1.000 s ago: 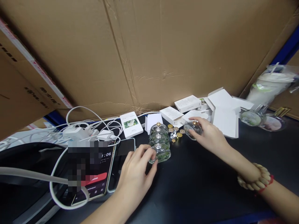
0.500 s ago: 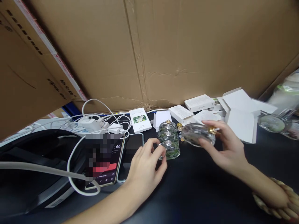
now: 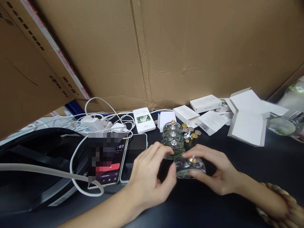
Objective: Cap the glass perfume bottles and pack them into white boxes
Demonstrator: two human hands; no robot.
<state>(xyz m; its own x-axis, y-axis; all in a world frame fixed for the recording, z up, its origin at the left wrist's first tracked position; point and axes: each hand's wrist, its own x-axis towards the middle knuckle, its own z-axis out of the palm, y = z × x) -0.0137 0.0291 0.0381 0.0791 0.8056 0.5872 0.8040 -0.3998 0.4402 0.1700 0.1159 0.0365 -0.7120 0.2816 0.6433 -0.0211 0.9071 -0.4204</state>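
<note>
Clear oval glass bottle, gold nozzle [image 3: 186, 166]: since the earlier frames, I see it lowered to the near side of a row of three clear glass bottles [image 3: 179, 138], black table [image 3: 185, 202]. Right hand [image 3: 217, 167]: pinching it. Left hand [image 3: 148, 179]: thumb and forefinger spread, partly hiding the row. Beyond: gold and silver metal caps [image 3: 194, 136], white cardboard cartons [image 3: 211, 122].

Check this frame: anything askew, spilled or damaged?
The white carton lies opened out, flaps spread, unlike the closed-looking box to its left; the cables are tangled. No spill or breakage shows around the lined-up bottles.
</note>
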